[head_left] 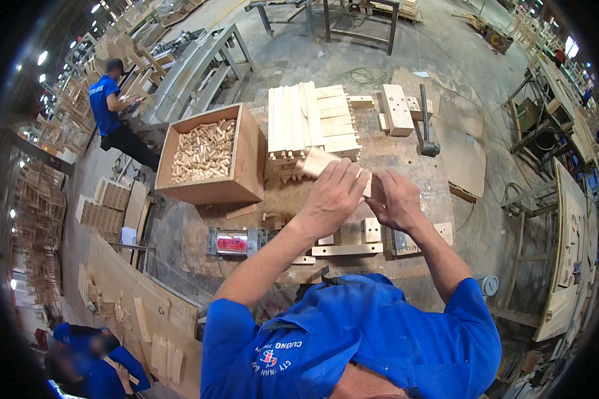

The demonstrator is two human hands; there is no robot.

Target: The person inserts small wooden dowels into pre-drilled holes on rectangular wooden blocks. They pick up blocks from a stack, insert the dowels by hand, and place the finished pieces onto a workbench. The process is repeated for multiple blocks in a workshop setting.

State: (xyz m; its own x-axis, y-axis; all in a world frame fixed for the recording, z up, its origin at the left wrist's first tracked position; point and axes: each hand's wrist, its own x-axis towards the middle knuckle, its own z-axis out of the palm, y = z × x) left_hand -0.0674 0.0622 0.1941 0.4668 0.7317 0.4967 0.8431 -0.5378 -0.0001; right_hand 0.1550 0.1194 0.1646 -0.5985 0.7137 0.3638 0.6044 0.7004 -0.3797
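Blue sleeves [353,332] frame both forearms, which are stretched forward over the counter [406,156]. A pale slat [321,161] is gripped by the left hand [329,196], fingers curled over it, while its near end is pinched by the right hand [396,199], apparently for steadying. Beyond the hands more slats [313,120] are stacked; left of them a box of dowels [206,154] stands within reach.

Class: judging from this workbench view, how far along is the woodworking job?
Done: nothing clearly finished shows. In hand: left hand and right hand hold one wooden piece together. Left: a stack of slats and a box of dowels remain on the bench.
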